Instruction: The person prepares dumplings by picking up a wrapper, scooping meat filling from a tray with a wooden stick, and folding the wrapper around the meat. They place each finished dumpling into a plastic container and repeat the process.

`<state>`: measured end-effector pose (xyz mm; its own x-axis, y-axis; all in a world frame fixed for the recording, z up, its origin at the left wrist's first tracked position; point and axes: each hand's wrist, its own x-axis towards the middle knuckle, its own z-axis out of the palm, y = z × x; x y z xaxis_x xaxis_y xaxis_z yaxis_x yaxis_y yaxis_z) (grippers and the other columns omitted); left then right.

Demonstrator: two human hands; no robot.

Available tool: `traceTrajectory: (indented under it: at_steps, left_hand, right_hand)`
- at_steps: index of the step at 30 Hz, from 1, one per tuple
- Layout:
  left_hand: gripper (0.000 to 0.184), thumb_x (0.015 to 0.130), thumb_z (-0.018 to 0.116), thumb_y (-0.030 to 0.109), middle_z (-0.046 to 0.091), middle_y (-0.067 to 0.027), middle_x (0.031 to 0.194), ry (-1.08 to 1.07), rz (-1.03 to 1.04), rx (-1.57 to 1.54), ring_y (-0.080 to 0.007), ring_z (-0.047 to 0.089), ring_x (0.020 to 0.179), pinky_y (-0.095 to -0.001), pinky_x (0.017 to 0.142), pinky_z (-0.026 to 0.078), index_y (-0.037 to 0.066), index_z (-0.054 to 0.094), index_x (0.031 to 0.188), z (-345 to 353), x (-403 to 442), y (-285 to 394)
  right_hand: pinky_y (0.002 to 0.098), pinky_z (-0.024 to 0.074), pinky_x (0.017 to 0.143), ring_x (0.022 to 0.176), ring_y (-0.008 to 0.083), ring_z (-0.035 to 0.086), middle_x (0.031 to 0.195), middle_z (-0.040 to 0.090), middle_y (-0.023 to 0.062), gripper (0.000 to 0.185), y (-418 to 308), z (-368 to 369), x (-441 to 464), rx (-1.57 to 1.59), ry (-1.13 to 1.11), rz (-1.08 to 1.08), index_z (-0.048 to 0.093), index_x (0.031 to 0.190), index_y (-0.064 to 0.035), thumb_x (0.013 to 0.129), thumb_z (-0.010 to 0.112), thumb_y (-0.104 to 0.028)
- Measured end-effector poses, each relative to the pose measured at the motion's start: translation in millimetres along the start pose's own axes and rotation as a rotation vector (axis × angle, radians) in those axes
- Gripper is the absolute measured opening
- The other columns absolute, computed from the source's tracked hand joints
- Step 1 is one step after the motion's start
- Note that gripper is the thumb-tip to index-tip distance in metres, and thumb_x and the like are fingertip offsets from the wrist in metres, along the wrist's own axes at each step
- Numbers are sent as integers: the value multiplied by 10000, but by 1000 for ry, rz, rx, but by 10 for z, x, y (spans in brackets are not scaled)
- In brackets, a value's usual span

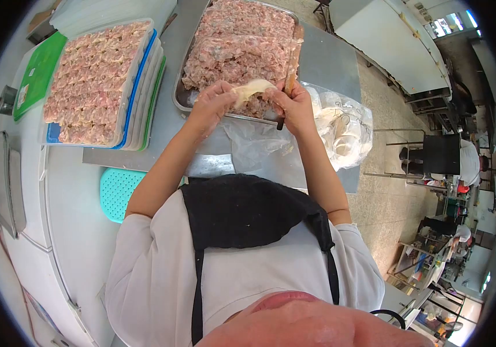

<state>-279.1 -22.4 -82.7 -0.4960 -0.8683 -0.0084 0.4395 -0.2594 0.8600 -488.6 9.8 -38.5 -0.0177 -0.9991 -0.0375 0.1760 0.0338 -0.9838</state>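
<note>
A thin, pale dough wrapper (pixel 253 88) is stretched between my two hands, over the near edge of a metal tray (pixel 179 98). My left hand (pixel 213 103) pinches its left end. With closed fingers, my right hand (pixel 296 109) grips the other end, and a long thin spatula-like tool (pixel 292 72) also passes through this hand. The tool's dark end points toward me; its exact kind is unclear. Pinkish minced meat filling (pixel 242 49) is heaped in the tray beyond my hands.
Left of the tray, stacked plastic containers (pixel 138 98) carry rows of filled dumplings (pixel 95 81). A green lid (pixel 40 75) leans beside them. Bagged wrappers (pixel 346 130) lie right of my right hand. Near my left forearm are a metal blade (pixel 210 166) and a turquoise perforated stool (pixel 121 188).
</note>
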Motion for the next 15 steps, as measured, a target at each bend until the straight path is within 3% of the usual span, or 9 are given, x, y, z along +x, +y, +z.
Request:
traceTrajectory:
  at_steps: [1, 3, 5, 8, 10, 13, 15]
  left_hand:
    - [133, 917, 581, 136, 629, -120, 1012, -33, 46, -200, -216, 636, 954, -302, 855, 512, 29, 535, 981, -20, 15, -20]
    - [129, 916, 572, 127, 626, -137, 1014, -29, 52, -311, -236, 635, 966, -303, 855, 511, 27, 526, 984, 38, 1, 39]
    - [126, 914, 563, 117, 623, -153, 1016, -27, 57, -421, -257, 634, 979, -305, 855, 509, 25, 518, 988, 95, -27, 113]
    - [145, 930, 557, 166, 622, -134, 1024, 27, -25, -260, -217, 623, 991, -295, 846, 500, 41, 516, 990, 109, -24, 99]
    - [191, 942, 556, 214, 623, -82, 1034, 92, 90, 225, -164, 607, 982, -285, 858, 487, 35, 547, 1011, 138, -7, 48]
    - [240, 925, 608, 256, 608, -27, 964, 48, 87, 392, -97, 567, 916, -277, 823, 470, 38, 615, 1026, 270, -67, 136]
    - [220, 922, 609, 238, 613, -20, 964, 54, 66, 423, -99, 568, 920, -279, 829, 465, 32, 625, 996, 267, -61, 165]
  right_hand:
    - [188, 298, 422, 479, 49, 425, 699, 595, 31, 146, 3, -15, 3, 0, 0, 1, 512, 855, -79, 850, 655, -56]
    - [186, 300, 423, 490, 50, 435, 752, 631, 75, 141, 9, -35, 9, 22, -48, -10, 502, 849, -84, 851, 637, -41]
    - [185, 314, 427, 494, 49, 440, 740, 619, 45, 126, -1, -31, -5, 48, -66, 13, 522, 864, -84, 844, 636, -34]
    - [187, 335, 449, 518, 45, 448, 731, 593, 4, 123, 0, -59, -1, 62, -91, 51, 553, 913, -75, 837, 641, -36]
    - [189, 341, 466, 538, 41, 450, 734, 579, -9, 141, -31, -34, -16, 53, -101, 71, 564, 948, -66, 835, 646, -45]
    - [198, 345, 517, 587, 33, 435, 723, 529, -43, 202, -27, 14, -76, -169, -203, 4, 589, 1019, -54, 829, 655, -67]
    - [206, 349, 558, 629, 29, 426, 713, 489, -66, 242, 80, -29, -72, -309, -201, 27, 606, 1059, -50, 828, 660, -93]
